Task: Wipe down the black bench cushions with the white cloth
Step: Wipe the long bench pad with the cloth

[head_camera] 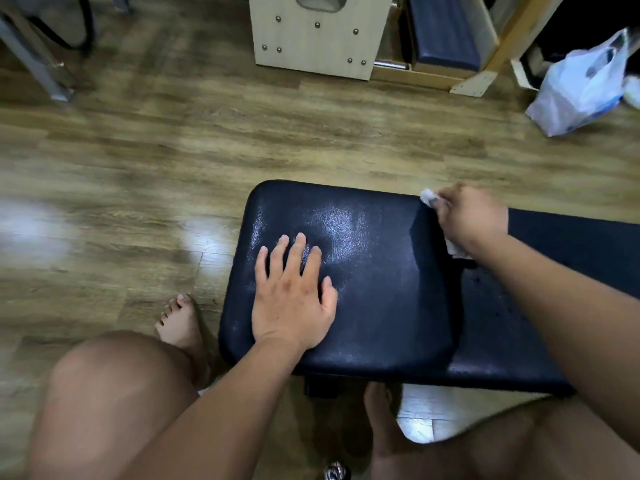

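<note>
Wood floor [173,150]; blk cushion [381,289] glossy, pebbled

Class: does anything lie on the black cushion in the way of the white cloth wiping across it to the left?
Yes. The left hand lies flat on the black cushion, left of the white cloth held by the right hand. Nothing else rests on it.

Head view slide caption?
Left hand flat on black cushion; right hand grips white cloth at its far corner.
</note>
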The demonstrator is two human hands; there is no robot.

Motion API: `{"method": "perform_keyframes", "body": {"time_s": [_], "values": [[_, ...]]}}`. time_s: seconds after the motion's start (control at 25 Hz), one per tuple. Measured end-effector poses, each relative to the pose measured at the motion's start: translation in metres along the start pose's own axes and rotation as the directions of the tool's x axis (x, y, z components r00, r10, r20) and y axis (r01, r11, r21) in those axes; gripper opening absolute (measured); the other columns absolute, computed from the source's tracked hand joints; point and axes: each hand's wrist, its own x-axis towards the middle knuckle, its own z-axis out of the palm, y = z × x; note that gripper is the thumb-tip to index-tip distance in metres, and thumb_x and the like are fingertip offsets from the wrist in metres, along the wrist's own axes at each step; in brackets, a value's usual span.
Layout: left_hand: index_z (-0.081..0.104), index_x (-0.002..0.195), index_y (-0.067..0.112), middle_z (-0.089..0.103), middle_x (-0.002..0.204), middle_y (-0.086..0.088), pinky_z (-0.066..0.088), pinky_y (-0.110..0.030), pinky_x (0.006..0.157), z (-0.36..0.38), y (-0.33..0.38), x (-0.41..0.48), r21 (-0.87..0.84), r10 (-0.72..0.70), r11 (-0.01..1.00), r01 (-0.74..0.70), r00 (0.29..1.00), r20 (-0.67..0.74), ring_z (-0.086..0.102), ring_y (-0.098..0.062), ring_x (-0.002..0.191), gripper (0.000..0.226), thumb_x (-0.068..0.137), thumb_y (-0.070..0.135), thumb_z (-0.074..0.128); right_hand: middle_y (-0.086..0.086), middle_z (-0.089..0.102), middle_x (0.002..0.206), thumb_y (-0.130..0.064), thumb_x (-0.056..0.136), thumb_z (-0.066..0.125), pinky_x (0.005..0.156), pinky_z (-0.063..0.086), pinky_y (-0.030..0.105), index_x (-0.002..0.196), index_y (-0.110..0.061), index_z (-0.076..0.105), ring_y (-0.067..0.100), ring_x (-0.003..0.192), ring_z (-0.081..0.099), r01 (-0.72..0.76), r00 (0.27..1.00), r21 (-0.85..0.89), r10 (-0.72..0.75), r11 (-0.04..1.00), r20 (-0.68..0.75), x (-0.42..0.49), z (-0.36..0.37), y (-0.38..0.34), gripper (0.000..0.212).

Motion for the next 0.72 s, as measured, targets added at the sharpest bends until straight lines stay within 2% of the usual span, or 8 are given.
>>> {"method": "perform_keyframes", "body": {"time_s": [0.08, 0.16, 0.32, 0.44, 0.56, 0.64, 0.72], "values": [[0.058, 0.132, 0.016, 0.049, 0.147, -0.01, 0.021, -0.054, 0.117, 0.0, 0.001, 0.002, -0.005, -0.003, 1.0, 0.003, 1.0, 0.006, 0.038, -0.033, 0.139, 0.056, 0.087, 0.043, 0.036, 0.006, 0.059, 0.1, -0.047, 0.097, 0.04, 0.064, 0.043, 0.034, 0.104, -0.026, 0.067, 0.037, 0.085, 0.061, -0.001, 1.0, 0.019, 0.001, 1.0, -0.001, -0.022, -0.004, -0.003, 0.035], [0.058, 0.132, 0.017, 0.049, 0.147, -0.01, 0.021, -0.054, 0.117, -0.002, 0.002, 0.002, -0.009, -0.005, 1.0, 0.005, 1.0, 0.005, 0.038, -0.033, 0.139, 0.057, 0.087, 0.044, 0.035, 0.002, 0.057, 0.096, -0.053, 0.097, 0.037, 0.065, 0.048, 0.037, 0.105, -0.032, 0.066, 0.035, 0.081, 0.064, 0.022, 0.999, 0.066, -0.02, 0.998, -0.029, -0.089, -0.008, -0.002, 0.037], [0.055, 0.135, 0.018, 0.045, 0.15, -0.009, 0.017, -0.052, 0.118, -0.004, 0.0, 0.001, 0.014, 0.005, 1.0, -0.006, 0.999, 0.04, 0.033, -0.032, 0.141, 0.06, 0.087, 0.046, 0.031, -0.006, 0.053, 0.095, -0.047, 0.092, 0.043, 0.049, 0.05, 0.034, 0.103, -0.035, 0.062, 0.027, 0.065, 0.064, 0.1, 0.995, 0.122, -0.103, 0.987, 0.018, -0.222, 0.0, 0.005, 0.025], [0.044, 0.142, 0.018, 0.032, 0.157, -0.011, 0.015, -0.054, 0.117, -0.013, 0.011, 0.004, 0.126, -0.002, 0.992, -0.024, 0.979, 0.203, 0.023, -0.034, 0.145, 0.056, 0.094, 0.044, 0.031, -0.007, 0.049, 0.096, -0.038, 0.092, 0.047, 0.049, 0.045, 0.033, 0.105, -0.031, 0.063, 0.025, 0.061, 0.06, 0.072, 0.995, 0.124, -0.08, 0.99, 0.059, -0.231, 0.01, 0.009, 0.022], [0.031, 0.145, 0.015, 0.026, 0.156, -0.013, 0.022, -0.057, 0.113, -0.038, 0.029, 0.007, 0.261, 0.003, 0.961, -0.093, 0.945, 0.327, 0.021, -0.039, 0.143, 0.052, 0.098, 0.038, 0.035, -0.005, 0.049, 0.101, -0.036, 0.095, 0.043, 0.056, 0.043, 0.032, 0.111, -0.031, 0.062, 0.026, 0.071, 0.061, 0.019, 0.996, 0.094, -0.026, 0.995, 0.082, -0.226, 0.007, 0.001, 0.025], [0.031, 0.141, 0.017, 0.032, 0.15, -0.011, 0.029, -0.053, 0.109, -0.055, 0.049, 0.0, 0.262, 0.122, 0.94, -0.218, 0.933, 0.338, 0.028, -0.037, 0.137, 0.054, 0.093, 0.037, 0.045, -0.006, 0.049, 0.104, -0.038, 0.096, 0.04, 0.058, 0.042, 0.03, 0.114, -0.034, 0.06, 0.024, 0.077, 0.063, 0.037, 0.994, 0.083, -0.045, 0.996, 0.1, -0.229, 0.003, 0.003, 0.027], [0.027, 0.144, 0.023, 0.029, 0.152, -0.009, 0.034, -0.05, 0.105, -0.062, 0.068, -0.016, 0.215, 0.214, 0.92, -0.329, 0.878, 0.428, 0.028, -0.037, 0.135, 0.062, 0.091, 0.041, 0.052, -0.008, 0.051, 0.105, -0.04, 0.095, 0.041, 0.062, 0.045, 0.03, 0.116, -0.038, 0.06, 0.022, 0.08, 0.064, 0.036, 0.996, 0.09, -0.043, 0.995, 0.078, -0.232, 0.001, 0.021, 0.028]]}}
